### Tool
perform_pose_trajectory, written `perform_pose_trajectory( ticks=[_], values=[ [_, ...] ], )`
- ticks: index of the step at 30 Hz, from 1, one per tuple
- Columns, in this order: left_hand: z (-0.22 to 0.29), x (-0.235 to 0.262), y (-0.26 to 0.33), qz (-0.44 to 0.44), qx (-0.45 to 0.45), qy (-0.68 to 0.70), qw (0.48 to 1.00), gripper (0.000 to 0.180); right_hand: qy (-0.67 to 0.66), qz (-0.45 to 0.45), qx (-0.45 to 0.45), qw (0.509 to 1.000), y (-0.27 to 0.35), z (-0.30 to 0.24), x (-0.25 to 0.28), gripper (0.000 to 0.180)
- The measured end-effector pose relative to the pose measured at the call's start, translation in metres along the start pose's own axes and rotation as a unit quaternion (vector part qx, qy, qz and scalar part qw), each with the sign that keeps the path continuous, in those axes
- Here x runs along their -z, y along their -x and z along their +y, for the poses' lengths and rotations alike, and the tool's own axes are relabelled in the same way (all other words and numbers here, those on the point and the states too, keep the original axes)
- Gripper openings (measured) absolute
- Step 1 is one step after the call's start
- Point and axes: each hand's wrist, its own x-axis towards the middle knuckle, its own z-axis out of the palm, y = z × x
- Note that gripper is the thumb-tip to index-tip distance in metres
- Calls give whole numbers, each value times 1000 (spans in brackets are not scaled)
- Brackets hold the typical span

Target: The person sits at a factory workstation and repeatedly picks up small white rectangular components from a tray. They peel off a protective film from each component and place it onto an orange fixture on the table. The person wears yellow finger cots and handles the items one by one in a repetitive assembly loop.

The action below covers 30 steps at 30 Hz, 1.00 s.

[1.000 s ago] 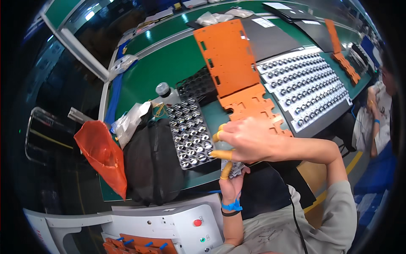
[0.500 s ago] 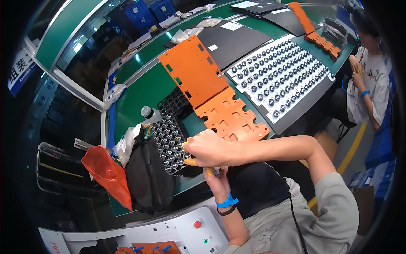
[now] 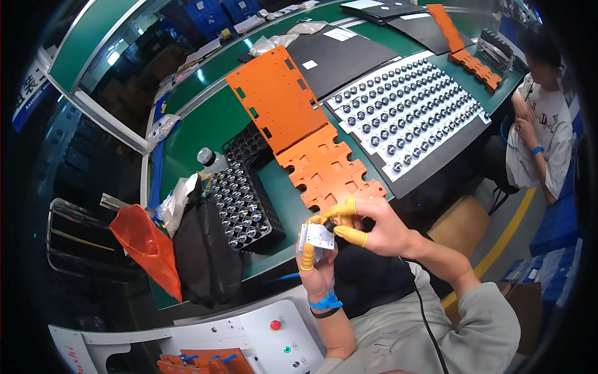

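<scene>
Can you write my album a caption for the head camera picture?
The left hand holds a white board; the right hand pinches a small black part.

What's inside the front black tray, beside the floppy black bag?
Rows of shiny round pieces sit in the black tray. Their tops show; the tray covers their lower parts.
</scene>
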Motion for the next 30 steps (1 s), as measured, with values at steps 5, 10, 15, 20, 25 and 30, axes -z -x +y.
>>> perform_pose_trajectory(
  ticks=[5, 10, 15, 20, 25, 30],
  values=[
    [1, -25, 8, 24, -30, -120, 992, 65, -48, 44, 6, 998, 18, -1, 4, 30],
    [4, -39, 9, -12, -156, -296, 942, 66, -33, 3, -13, 999, 21, -8, 13, 29],
    [1, -39, 5, -17, -261, -394, 881, 58, 25, -3, -26, 999, 23, -14, 18, 27],
    [2, -38, 7, -23, -283, -450, 846, 55, 54, -35, -42, 997, 21, -14, 25, 27],
    [-1, -37, 8, -20, -278, -431, 858, 54, 55, -69, 5, 996, 22, -8, 30, 28],
    [-1, -36, 8, -40, -270, -434, 858, 57, 69, -60, 47, 995, 23, -5, 28, 26]
  ],
)
